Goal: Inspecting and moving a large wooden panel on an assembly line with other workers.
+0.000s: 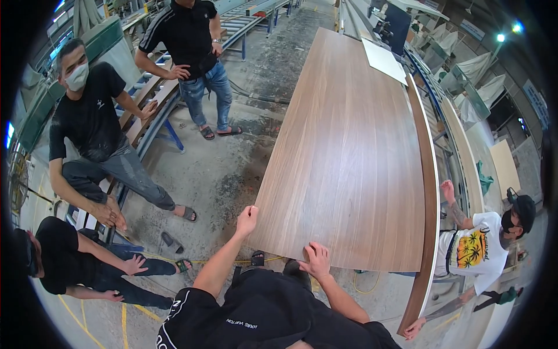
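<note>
the person's left hand (247, 221) is curled closed on the left edge of a large rectangular brown wood-grain panel (349, 151), close to its near corner, while the right hand (315, 260) grips the near edge with bent fingers. the panel stretches away ahead, broad face up. along its right side runs a long narrow brown strip with a white edge (429, 192), a co-worker's hand (414, 329) at its near end. farther off, by the panel's far right, lies a white rectangular sheet (383, 60)
</note>
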A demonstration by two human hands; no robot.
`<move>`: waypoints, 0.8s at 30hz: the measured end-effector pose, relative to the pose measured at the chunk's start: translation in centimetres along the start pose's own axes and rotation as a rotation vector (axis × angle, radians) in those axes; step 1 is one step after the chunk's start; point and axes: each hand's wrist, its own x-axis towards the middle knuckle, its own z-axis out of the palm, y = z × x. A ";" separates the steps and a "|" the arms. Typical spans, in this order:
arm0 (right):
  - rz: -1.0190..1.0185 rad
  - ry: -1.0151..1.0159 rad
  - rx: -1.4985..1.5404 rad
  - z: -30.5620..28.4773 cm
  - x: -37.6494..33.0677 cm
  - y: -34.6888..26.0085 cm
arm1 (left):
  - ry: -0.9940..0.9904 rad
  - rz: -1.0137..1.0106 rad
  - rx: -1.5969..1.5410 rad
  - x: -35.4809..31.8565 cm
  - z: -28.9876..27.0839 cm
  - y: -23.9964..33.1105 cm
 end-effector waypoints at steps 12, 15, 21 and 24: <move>0.044 0.005 0.017 0.0 -0.1 0.2 | 0.042 -0.038 0.071 0.1 0.7 0.2; 0.030 0.001 0.040 -0.1 0.2 -0.2 | 0.242 0.158 0.043 0.0 0.6 -1.0; 0.048 -0.007 0.054 -0.4 -0.1 0.0 | -0.008 0.179 -0.033 0.1 0.1 -0.2; 0.065 -0.001 0.060 -0.5 -0.3 0.3 | 0.018 0.156 -0.057 -0.8 0.3 1.2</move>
